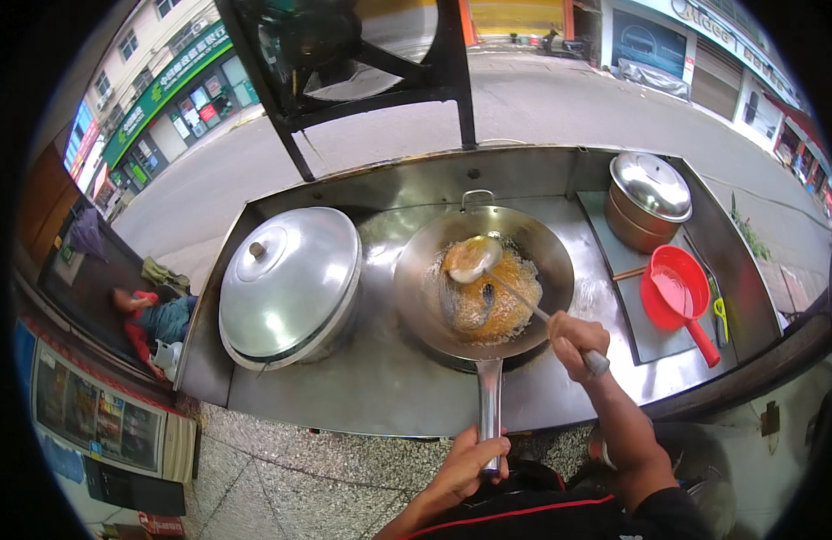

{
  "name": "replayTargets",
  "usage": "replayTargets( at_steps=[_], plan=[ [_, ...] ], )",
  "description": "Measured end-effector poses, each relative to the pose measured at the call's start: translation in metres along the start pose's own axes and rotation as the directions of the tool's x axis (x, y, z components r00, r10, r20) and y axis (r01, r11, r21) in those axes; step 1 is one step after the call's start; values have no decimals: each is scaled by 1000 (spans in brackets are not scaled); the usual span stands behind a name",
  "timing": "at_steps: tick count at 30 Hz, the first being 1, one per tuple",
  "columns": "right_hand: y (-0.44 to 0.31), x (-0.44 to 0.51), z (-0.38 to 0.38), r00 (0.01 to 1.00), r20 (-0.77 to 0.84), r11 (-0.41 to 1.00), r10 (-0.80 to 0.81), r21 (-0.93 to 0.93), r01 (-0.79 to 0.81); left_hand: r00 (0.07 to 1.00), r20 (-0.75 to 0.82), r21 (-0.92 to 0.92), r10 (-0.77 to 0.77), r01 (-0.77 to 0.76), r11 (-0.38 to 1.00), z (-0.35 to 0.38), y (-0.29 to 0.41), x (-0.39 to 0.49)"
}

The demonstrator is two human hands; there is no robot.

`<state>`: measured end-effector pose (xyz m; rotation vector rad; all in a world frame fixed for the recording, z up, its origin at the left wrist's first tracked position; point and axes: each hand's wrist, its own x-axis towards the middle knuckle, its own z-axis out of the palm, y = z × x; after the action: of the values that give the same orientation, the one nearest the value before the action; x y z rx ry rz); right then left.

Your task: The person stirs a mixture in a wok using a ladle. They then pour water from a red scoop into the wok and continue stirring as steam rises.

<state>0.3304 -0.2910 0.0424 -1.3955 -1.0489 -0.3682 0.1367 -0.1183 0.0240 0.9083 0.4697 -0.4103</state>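
A metal wok [419, 236] sits on the steel cooking counter in front of me, with its long handle towards my body. My left hand [466, 455] is wrapped around the end of that handle. My right hand [576, 345] grips a long-handled metal ladle [476, 260], whose bowl rests in the wok. Orange-brown, bubbling liquid or batter [507, 310] spreads over the wok's bottom, with pale foam along its edge. Part of the food lies hidden under the ladle. A dark spot shows near the middle of the food.
A large lidded pot [294, 277] stands left of the wok. On the right are a lidded metal pot [648, 202], a red plastic dipper [648, 297], chopsticks [628, 273] and a yellow-green handled tool [720, 317]. Raised steel walls [416, 179] edge the counter; a person [163, 320] is beyond its left side.
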Motion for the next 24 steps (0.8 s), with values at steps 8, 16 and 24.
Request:
replayTargets(
  at_steps=[8,16,24],
  plan=[
    [-39,-44,-18,978,-193,935,74,355,-1,999,44,0,8,-8,1000,-3,-1,3],
    [-31,-1,16,997,-62,983,43,-173,-53,999,46,-17,10,-9,1000,-3,0,2],
    [-36,-52,4,971,-18,969,239,69,-238,999,32,2,-6,6,1000,-2,1,3]
  ],
)
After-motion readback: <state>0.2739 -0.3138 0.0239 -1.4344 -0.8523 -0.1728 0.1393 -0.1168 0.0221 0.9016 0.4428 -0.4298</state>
